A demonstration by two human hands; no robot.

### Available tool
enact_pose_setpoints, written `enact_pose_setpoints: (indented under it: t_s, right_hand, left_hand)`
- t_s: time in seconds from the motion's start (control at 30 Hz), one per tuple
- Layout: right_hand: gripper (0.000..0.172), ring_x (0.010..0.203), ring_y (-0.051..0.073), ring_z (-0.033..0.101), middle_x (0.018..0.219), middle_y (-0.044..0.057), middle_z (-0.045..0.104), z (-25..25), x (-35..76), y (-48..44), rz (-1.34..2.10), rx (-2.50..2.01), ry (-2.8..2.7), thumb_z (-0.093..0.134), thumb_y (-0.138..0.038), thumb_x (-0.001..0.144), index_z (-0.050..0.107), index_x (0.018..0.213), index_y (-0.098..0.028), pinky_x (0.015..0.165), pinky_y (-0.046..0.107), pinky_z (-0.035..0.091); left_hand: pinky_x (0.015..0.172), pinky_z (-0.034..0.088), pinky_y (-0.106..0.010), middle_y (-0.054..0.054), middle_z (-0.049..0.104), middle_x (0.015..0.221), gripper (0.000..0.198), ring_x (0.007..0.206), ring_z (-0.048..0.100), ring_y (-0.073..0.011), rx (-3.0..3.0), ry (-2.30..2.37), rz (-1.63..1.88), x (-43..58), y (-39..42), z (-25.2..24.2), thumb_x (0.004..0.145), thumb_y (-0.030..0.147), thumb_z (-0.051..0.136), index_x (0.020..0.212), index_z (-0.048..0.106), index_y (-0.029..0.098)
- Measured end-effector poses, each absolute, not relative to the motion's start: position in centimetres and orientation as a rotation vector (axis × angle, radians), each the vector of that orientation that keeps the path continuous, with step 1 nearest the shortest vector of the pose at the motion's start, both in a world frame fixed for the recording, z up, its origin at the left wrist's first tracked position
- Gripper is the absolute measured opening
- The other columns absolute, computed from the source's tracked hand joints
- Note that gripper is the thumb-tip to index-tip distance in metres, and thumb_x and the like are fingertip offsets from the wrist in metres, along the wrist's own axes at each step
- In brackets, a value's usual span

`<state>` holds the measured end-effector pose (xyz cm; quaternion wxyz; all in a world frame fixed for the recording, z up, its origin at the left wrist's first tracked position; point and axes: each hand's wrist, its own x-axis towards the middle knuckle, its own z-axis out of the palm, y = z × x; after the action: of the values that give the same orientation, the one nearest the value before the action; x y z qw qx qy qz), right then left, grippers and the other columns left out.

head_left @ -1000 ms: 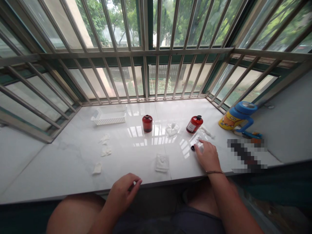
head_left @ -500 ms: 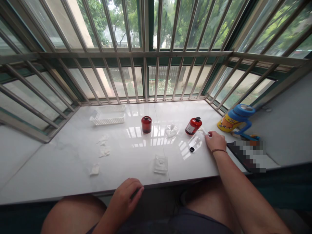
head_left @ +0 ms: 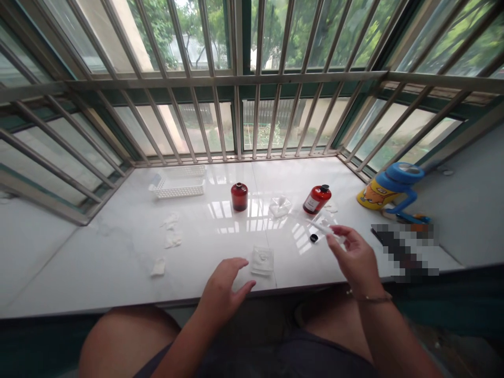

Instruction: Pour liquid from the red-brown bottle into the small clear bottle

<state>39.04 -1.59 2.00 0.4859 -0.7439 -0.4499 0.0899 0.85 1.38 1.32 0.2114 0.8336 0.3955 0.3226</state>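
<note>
Between the fingertips of my right hand is a slim pale stick, raised off the counter and pointing left; its exact kind is too small to tell. Just beyond it stands a labelled red bottle with a black top. A small black cap lies below the stick. My left hand is empty, thumb and fingers spread, close to the left side of a clear square plastic piece. Farther back is an uncapped red bottle, part filled, with a clear crumpled-looking plastic piece to its right.
A white perforated basket sits at the back left. Several crumpled white scraps lie on the left of the white counter. A blue and yellow mug stands at the right, near a dark flat object, partly pixelated. Metal bars line the window.
My right hand has lifted the pale stick and drawn it toward me. My left hand has risen from the counter's edge toward the clear square piece, its fingers opening.
</note>
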Motion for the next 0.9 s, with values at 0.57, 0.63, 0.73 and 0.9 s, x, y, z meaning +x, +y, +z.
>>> enact_pose_setpoints:
  t_s: [0.57,0.63,0.73,0.9]
  right_hand:
    - [0.026,0.101,0.033,0.067,0.099,0.005,0.071,8.0,27.6,-3.4,0.053,-1.581,-1.9,0.069,-0.018,0.085,0.065,0.109,-0.029,0.118,0.064,0.042]
    - [0.025,0.099,0.033,0.066,0.098,0.006,0.071,8.3,27.4,-3.1,0.018,-1.606,-1.922,0.069,-0.019,0.084,0.065,0.107,-0.028,0.117,0.064,0.043]
    - [0.023,0.099,0.034,0.065,0.097,0.007,0.072,8.4,26.7,-2.4,0.01,-1.631,-1.967,0.071,-0.018,0.084,0.068,0.105,-0.027,0.116,0.064,0.043]
    - [0.027,0.106,0.034,0.067,0.106,0.007,0.073,7.7,25.4,-1.3,0.066,-1.641,-2.009,0.07,-0.017,0.088,0.069,0.113,-0.028,0.12,0.066,0.039]
  left_hand:
    - [0.119,0.053,-0.058,-0.013,0.07,0.146,0.093,0.136,0.066,-0.0361,2.151,1.101,0.606,6.4,5.5,0.4,0.075,0.031,0.098,0.155,0.053,0.027]
    - [0.119,0.053,-0.057,-0.013,0.07,0.145,0.091,0.135,0.067,-0.0361,2.137,1.125,0.598,6.5,5.4,0.4,0.074,0.031,0.099,0.153,0.054,0.026]
    - [0.117,0.054,-0.057,-0.012,0.071,0.144,0.086,0.135,0.067,-0.036,2.129,1.17,0.601,6.8,5.1,0.4,0.075,0.028,0.097,0.151,0.056,0.026]
    - [0.118,0.054,-0.057,-0.013,0.069,0.147,0.073,0.135,0.067,-0.0351,2.157,1.194,0.636,7.3,4.6,0.2,0.082,0.026,0.089,0.148,0.058,0.024]
